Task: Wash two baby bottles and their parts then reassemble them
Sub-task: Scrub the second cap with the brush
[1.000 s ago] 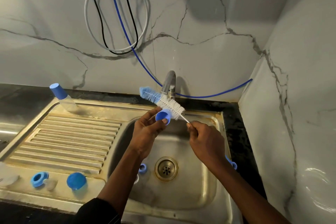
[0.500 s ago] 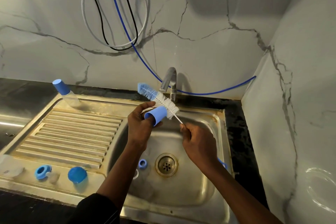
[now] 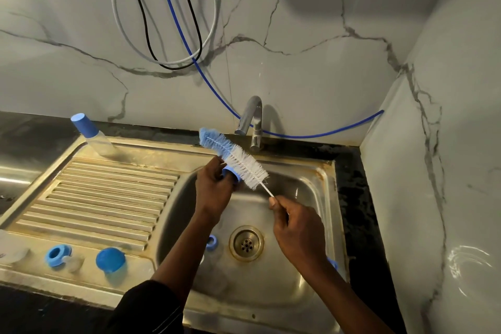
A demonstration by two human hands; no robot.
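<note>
My left hand (image 3: 212,192) grips a small blue bottle cap (image 3: 231,174) over the sink basin (image 3: 298,198). My right hand (image 3: 295,228) pinches the thin white handle of a blue-and-white bottle brush (image 3: 235,158), whose bristles lie against the cap's outside. A blue ring (image 3: 211,242) and a clear bottle, partly hidden by my left forearm, lie in the basin beside the drain (image 3: 246,243). On the drainboard's near edge rest a blue collar ring (image 3: 56,255) with a clear teat and a blue dome cap (image 3: 110,260). A capped bottle (image 3: 92,134) stands at the drainboard's far corner.
The tap (image 3: 253,122) rises behind the basin with no water running. A blue hose (image 3: 325,133) and looped cables (image 3: 162,35) hang on the marble wall. A marble side wall (image 3: 433,171) closes off the right. Something blue (image 3: 333,263) peeks from under my right wrist.
The brush has come out from the cap's mouth and now lies across its outside. My left hand turned the cap, and my right hand drew back slightly.
</note>
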